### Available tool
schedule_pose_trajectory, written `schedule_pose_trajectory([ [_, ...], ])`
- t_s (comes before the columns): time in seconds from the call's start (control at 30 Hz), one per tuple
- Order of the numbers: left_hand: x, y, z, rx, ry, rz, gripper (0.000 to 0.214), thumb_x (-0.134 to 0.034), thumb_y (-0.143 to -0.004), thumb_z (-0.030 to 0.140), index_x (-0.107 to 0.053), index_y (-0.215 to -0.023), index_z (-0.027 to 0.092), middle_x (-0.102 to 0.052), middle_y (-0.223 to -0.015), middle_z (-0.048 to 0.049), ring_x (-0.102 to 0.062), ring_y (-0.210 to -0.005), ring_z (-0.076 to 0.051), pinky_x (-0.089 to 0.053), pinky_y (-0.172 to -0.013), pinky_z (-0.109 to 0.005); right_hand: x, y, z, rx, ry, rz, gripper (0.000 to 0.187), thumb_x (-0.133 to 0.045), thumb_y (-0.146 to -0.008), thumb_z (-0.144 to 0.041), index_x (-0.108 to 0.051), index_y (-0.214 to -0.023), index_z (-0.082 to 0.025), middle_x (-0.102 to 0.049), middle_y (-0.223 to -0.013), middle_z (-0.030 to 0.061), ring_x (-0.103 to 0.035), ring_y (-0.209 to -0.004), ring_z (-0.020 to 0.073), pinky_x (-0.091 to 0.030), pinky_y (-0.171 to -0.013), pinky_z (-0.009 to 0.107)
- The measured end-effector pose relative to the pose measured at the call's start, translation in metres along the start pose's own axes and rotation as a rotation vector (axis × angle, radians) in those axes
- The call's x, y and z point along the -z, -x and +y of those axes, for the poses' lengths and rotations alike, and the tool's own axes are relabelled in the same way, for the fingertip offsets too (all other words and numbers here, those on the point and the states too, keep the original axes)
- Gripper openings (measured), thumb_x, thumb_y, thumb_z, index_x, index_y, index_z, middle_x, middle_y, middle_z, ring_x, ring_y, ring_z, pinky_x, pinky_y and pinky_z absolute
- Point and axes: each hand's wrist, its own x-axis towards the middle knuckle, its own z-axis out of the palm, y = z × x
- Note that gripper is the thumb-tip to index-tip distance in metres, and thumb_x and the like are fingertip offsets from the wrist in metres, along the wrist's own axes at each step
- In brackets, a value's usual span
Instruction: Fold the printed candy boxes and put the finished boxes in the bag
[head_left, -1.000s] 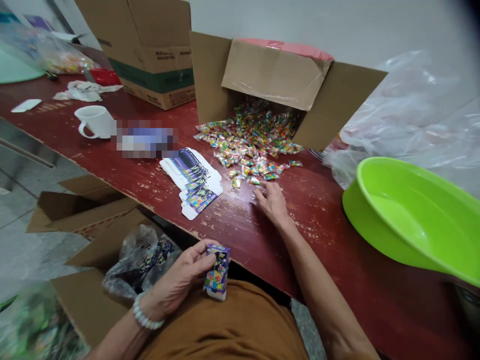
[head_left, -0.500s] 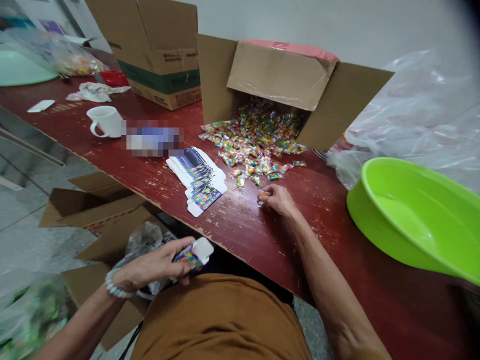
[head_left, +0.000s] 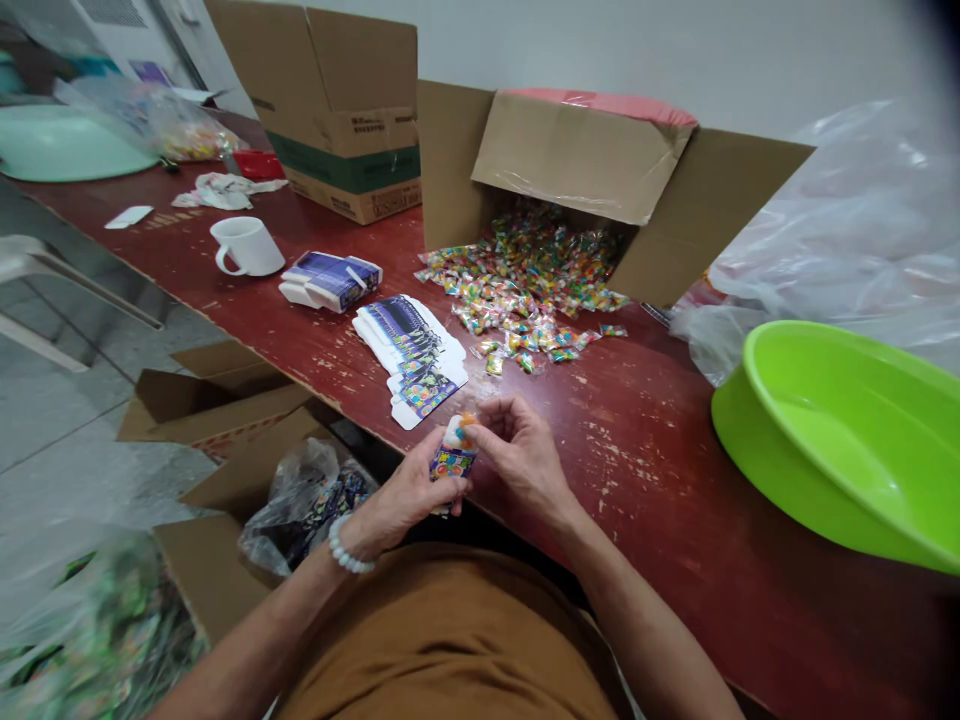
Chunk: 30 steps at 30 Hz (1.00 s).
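Observation:
My left hand (head_left: 411, 490), with a beaded bracelet at the wrist, is closed around a small printed cardboard box (head_left: 452, 463) whose white top flap stands up. My right hand (head_left: 521, 450) pinches a wrapped candy (head_left: 468, 424) with orange and blue in it, right at the box's open top. Just beyond the hands lies a stack of flat, unfolded boxes (head_left: 412, 345) printed in purple. Behind them, wrapped candies (head_left: 517, 300) spill onto the red table (head_left: 622, 450) from a cardboard carton (head_left: 570, 150) lying on its side.
A lime-green basin (head_left: 817, 450) stands at the right, near clear plastic bags (head_left: 855, 230). To the left are a white mug (head_left: 251, 248), more purple boxes (head_left: 330, 280) and a tall carton (head_left: 345, 120). Below the table edge sits an opened carton (head_left: 210, 560) with a plastic bag inside.
My right hand has come from the tabletop by the candies toward my left, carrying a candy to the box. My left hand has risen rightward with the box. The view has shifted slightly.

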Motion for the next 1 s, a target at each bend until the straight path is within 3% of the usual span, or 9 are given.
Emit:
schedule_pose_trajectory([
  [0.1, -0.002, -0.001, -0.001, -0.058, 0.064, 0.035, 0.052, -0.077, -0.072, 0.028, -0.054, -0.118, 0.016, -0.061, -0.079, 0.0016, -0.054, -0.060, -0.009, -0.047, -0.057, -0.022, 0.008, 0.003, -0.002, 0.134, 0.182, -0.128, 0.010, -0.067, -0.085, -0.031, -0.069, -0.082, -0.021, -0.064, -0.084, 0.0013, -0.061, -0.080, 0.0161, -0.049, -0.077, 0.030],
  [0.2, -0.002, -0.002, -0.001, -0.016, 0.191, 0.044, 0.043, -0.071, -0.080, 0.044, -0.060, -0.111, 0.016, -0.066, -0.078, -0.0019, -0.059, -0.061, -0.012, -0.051, -0.057, -0.024, 0.016, 0.005, -0.005, 0.135, 0.105, -0.119, 0.017, -0.063, -0.089, -0.036, -0.072, -0.084, -0.022, -0.062, -0.097, 0.0037, -0.060, -0.097, 0.0185, -0.048, -0.091, 0.032],
  [0.3, -0.003, -0.003, 0.002, 0.089, 0.337, 0.067, 0.048, -0.056, -0.086, 0.059, -0.065, -0.101, 0.014, -0.069, -0.071, -0.0064, -0.063, -0.058, -0.017, -0.054, -0.055, -0.027, 0.013, 0.008, -0.003, -0.162, -0.232, -0.112, 0.025, -0.070, -0.085, -0.042, -0.064, -0.101, -0.024, -0.064, -0.090, 0.0015, -0.062, -0.076, 0.0163, -0.055, -0.074, 0.033],
  [0.4, -0.004, -0.004, 0.001, 0.097, 0.352, 0.086, 0.043, -0.060, -0.085, 0.055, -0.067, -0.089, 0.013, -0.070, -0.069, -0.0074, -0.062, -0.053, -0.016, -0.053, -0.051, -0.026, 0.006, 0.012, 0.002, -0.357, -0.518, -0.280, 0.039, -0.075, -0.080, -0.043, -0.056, -0.109, -0.026, -0.064, -0.080, -0.0020, -0.057, -0.054, 0.0133, -0.055, -0.054, 0.031],
  [0.47, -0.006, -0.005, -0.001, 0.054, 0.322, 0.091, 0.039, -0.065, -0.082, 0.052, -0.067, -0.089, 0.013, -0.069, -0.068, -0.0058, -0.060, -0.052, -0.015, -0.051, -0.048, -0.024, 0.002, 0.013, 0.004, -0.359, -0.497, -0.325, 0.038, -0.078, -0.078, -0.040, -0.058, -0.105, -0.024, -0.065, -0.078, -0.0025, -0.056, -0.050, 0.0112, -0.053, -0.050, 0.027],
  [0.57, -0.009, -0.006, -0.005, 0.001, 0.295, 0.130, 0.043, -0.069, -0.080, 0.050, -0.067, -0.101, 0.013, -0.068, -0.067, -0.0034, -0.059, -0.053, -0.014, -0.049, -0.046, -0.022, -0.001, 0.013, 0.005, -0.314, -0.387, -0.254, 0.033, -0.081, -0.076, -0.037, -0.062, -0.097, -0.021, -0.065, -0.075, -0.0030, -0.056, -0.049, 0.0081, -0.050, -0.048, 0.021],
  [0.77, -0.010, -0.008, -0.005, 0.068, 0.457, 0.118, 0.038, -0.066, -0.078, 0.047, -0.065, -0.093, 0.012, -0.070, -0.065, -0.0056, -0.061, -0.047, -0.016, -0.051, -0.045, -0.026, 0.001, 0.010, 0.007, -0.394, -0.671, -0.205, 0.042, -0.080, -0.075, -0.048, -0.063, -0.101, -0.020, -0.058, -0.062, -0.0061, -0.058, -0.047, 0.0103, -0.051, -0.045, 0.022],
  [1.0, -0.013, -0.008, -0.009, 0.067, 0.483, 0.136, 0.036, -0.066, -0.079, 0.046, -0.066, -0.091, 0.013, -0.069, -0.063, -0.0055, -0.061, -0.047, -0.016, -0.051, -0.043, -0.025, 0.001, 0.014, 0.011, -0.360, -0.646, -0.288, 0.040, -0.084, -0.073, -0.038, -0.063, -0.103, -0.022, -0.061, -0.067, -0.0050, -0.055, -0.046, 0.0101, -0.056, -0.043, 0.026],
])
